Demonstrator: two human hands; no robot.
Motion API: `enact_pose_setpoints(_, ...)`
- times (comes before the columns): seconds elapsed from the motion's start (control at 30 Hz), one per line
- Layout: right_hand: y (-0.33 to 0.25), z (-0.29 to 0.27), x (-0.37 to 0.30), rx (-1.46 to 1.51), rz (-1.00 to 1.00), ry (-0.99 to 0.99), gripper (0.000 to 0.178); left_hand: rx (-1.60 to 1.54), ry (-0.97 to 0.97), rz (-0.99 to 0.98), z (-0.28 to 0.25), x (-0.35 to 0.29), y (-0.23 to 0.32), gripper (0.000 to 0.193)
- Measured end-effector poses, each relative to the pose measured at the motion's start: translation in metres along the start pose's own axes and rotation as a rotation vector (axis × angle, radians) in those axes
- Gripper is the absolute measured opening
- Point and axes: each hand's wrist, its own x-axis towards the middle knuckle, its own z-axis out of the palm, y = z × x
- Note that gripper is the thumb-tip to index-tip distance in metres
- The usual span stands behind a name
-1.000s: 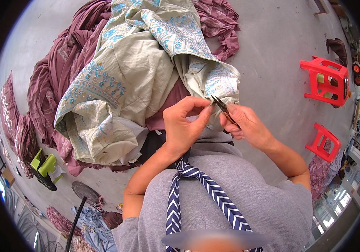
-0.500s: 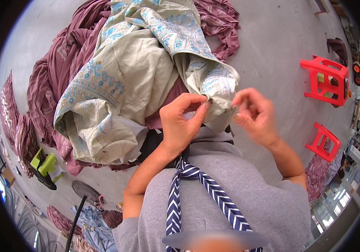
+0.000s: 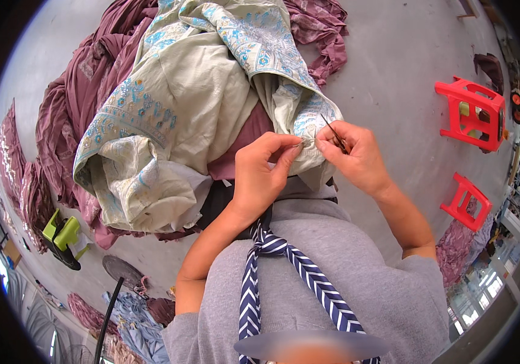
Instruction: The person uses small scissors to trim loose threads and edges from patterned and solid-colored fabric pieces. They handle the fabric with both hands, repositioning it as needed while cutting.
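Right hand [image 3: 357, 156] is moving in, grasping dark snips [image 3: 334, 133]; left hand [image 3: 263, 167] is pinching pale embroidered fabric [image 3: 202, 100] at its near right edge. It's draping over mauve cloth [image 3: 99, 73], probably handling soft and limp, hem offering best hold.

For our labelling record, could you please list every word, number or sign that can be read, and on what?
No text can be read.
Pale green cloth with blue floral pattern: no readable lettering.
Slim dark metal snips: partly covered, nothing legible.
Distant surroundings: too small to tell.

no legible text, labels, numbers
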Motion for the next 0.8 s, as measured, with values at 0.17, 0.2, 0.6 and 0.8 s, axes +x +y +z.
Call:
enact_pose_setpoints(0.17,0.004,0.008,-0.003,0.007,-0.107,0.069,0.011,0.094,0.012,0.071,0.002,0.003,0.013,0.009)
enact_pose_setpoints(0.2,0.002,0.009,-0.004,-0.022,-0.107,0.066,0.01,0.094,0.012,0.073,0.002,0.002,0.012,0.009)
enact_pose_setpoints(0.6,0.012,0.021,-0.008,0.264,-0.121,0.031,0.004,0.15,0.089,0.213,0.003,-0.004,-0.001,0.008)
enact_pose_setpoints(0.8,0.012,0.023,-0.005,0.322,-0.067,0.033,0.006,-0.067,-0.036,-0.025,-0.004,-0.003,-0.006,0.015)
